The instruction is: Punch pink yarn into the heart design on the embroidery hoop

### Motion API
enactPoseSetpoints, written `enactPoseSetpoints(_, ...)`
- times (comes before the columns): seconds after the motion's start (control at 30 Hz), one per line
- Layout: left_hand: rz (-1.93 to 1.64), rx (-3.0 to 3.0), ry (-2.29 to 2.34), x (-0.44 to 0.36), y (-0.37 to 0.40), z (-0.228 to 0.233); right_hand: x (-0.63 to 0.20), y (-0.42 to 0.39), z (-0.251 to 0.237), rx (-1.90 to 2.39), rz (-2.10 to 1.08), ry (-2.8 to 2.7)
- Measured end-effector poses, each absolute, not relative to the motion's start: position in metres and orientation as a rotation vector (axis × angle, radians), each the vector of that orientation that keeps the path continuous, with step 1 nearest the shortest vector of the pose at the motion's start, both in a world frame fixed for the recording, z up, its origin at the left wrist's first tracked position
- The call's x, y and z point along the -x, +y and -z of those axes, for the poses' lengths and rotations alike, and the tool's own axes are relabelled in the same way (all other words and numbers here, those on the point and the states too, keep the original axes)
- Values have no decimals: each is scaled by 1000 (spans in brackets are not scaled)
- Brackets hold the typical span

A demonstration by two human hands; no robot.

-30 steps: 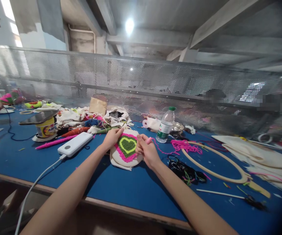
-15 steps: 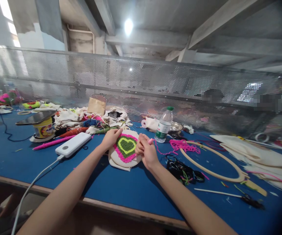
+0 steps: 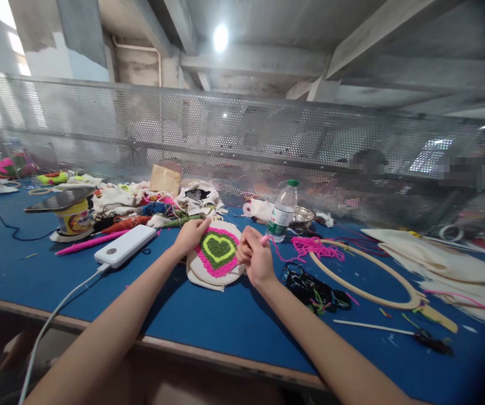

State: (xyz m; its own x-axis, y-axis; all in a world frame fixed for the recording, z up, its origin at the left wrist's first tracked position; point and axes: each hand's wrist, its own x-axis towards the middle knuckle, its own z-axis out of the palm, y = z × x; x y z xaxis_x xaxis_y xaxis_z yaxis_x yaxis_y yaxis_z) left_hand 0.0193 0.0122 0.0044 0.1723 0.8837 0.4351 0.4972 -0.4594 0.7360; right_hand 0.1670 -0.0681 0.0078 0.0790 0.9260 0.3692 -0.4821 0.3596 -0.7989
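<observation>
My left hand (image 3: 191,235) grips the upper left edge of a round embroidery hoop (image 3: 198,269) covered in white cloth. Its fingers are closed on the rim. On the cloth is a looped yarn heart (image 3: 220,251) with a dark green middle, a lime outline and a pink border. At the right side of the heart, my right hand (image 3: 255,257) is closed round a punch needle; only its pink handle end (image 3: 264,240) shows, and the tip is hidden by the fingers. Pink yarn (image 3: 282,259) runs from the handle to a loose pink heap (image 3: 309,248).
A water bottle (image 3: 283,212) stands behind my right hand. To the right lie an empty wooden hoop (image 3: 352,291), black yarn (image 3: 316,289) and folded white cloth (image 3: 444,259). On the left are a white power bank (image 3: 125,246), a phone on a yellow tub (image 3: 73,220) and fabric scraps (image 3: 118,198).
My right hand has shifted slightly to the right along the edge of the heart, still gripping the punch needle. My left hand keeps its hold on the hoop.
</observation>
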Motion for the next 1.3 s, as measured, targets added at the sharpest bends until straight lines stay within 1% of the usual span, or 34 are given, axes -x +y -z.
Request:
enactPoseSetpoints(0.4, -1232, -2008, 1294, -19, 12, -6, -169, -64, -4, 604, -999, -1018)
enactPoseSetpoints(0.67, -1233, -1944, 1323, -19, 15, -4, -160, -71, 3, 646, -932, -1143)
enactPoseSetpoints(0.73, -1218, -1842, 1280, -18, 13, -5, -159, -72, 6, 662, -930, -1182)
enactPoseSetpoints(0.9, -1069, -1360, 916, -18, 6, -10, -156, -75, 12, 712, -910, -1342)
enactPoseSetpoints(1.07, -969, -1031, 779, -19, 1, -13, -158, -76, 14, 745, -840, -1476)
enactPoseSetpoints(1.2, -949, -1049, 752, -18, 3, -14, -161, -72, 12, 749, -804, -1570)
enactPoseSetpoints(1.3, -1038, -1241, 842, -17, 8, -14, -162, -66, 10, 725, -958, -1403)
